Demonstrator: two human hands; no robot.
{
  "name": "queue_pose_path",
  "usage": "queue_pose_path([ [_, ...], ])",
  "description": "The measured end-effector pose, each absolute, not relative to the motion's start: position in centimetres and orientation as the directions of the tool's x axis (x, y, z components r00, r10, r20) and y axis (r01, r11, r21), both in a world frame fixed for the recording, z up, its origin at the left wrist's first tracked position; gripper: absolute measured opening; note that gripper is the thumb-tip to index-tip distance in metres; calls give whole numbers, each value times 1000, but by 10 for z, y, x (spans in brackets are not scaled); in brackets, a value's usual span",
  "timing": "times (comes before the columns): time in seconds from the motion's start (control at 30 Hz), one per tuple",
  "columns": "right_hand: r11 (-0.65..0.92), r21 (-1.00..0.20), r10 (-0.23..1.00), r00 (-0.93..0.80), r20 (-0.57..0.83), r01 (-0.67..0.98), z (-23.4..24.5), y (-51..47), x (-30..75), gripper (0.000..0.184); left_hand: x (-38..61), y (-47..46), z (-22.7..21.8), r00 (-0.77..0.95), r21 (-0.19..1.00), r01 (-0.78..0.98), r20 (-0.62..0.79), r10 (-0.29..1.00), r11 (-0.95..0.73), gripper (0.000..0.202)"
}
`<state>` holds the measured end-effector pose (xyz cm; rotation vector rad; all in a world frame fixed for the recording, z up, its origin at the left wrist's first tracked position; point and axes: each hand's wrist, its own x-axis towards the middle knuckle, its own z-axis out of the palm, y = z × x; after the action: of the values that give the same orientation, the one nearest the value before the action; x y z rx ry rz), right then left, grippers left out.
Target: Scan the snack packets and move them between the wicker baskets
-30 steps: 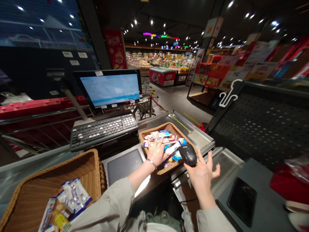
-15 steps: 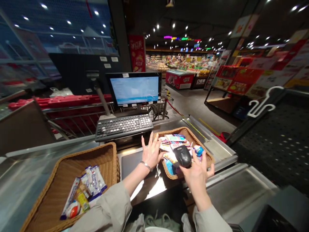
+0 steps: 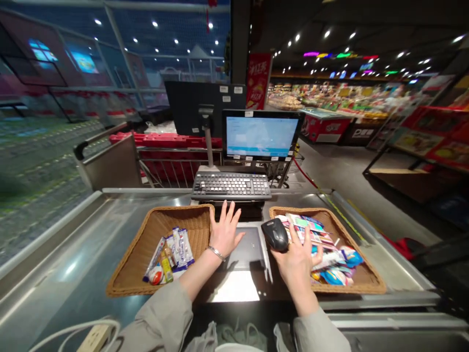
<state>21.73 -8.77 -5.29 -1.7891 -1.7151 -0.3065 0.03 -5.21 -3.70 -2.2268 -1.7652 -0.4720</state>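
My left hand (image 3: 224,233) is open with its fingers spread, over the right rim of the left wicker basket (image 3: 128,254). Nothing shows in it. Inside that basket lie several purple-and-white wrapped bars (image 3: 179,247), a yellow packet (image 3: 166,270) and a red-and-white egg-shaped item (image 3: 157,276). A black barcode scanner (image 3: 275,234) is gripped in my right hand (image 3: 296,264), its head showing past the thumb and fingers. That hand is above the left part of the right wicker basket (image 3: 366,271), which holds a pile of colourful packaged snacks (image 3: 333,261).
A grey flat panel (image 3: 246,249) is set in the metal counter between the baskets. Behind stand a keyboard (image 3: 231,186) and a lit monitor (image 3: 262,137). A white cable with a power strip (image 3: 95,337) lies at the front left.
The view has turned left. My left hand has gone from beside the right basket to the left basket's rim. My right hand, still holding the barcode scanner, has shifted towards the right basket's left side.
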Motion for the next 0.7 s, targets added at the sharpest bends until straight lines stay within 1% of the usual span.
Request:
queue_pose_path([
  [0.13,125,-273,818,57,572,954,-52,-82,194,22,-36,-60,-43,139,-7,989,387,912,-148,76],
  [0.27,184,-264,835,-9,550,947,-53,-78,174,18,-74,-68,-49,48,-3,999,332,942,-50,74],
  [0.47,240,-262,855,-76,514,935,-57,-74,151,22,-133,-84,-60,-65,-35,996,257,964,77,71],
  [0.7,311,-256,864,-160,477,915,-60,-69,131,26,-183,-99,-74,-136,-98,982,206,969,158,67],
])
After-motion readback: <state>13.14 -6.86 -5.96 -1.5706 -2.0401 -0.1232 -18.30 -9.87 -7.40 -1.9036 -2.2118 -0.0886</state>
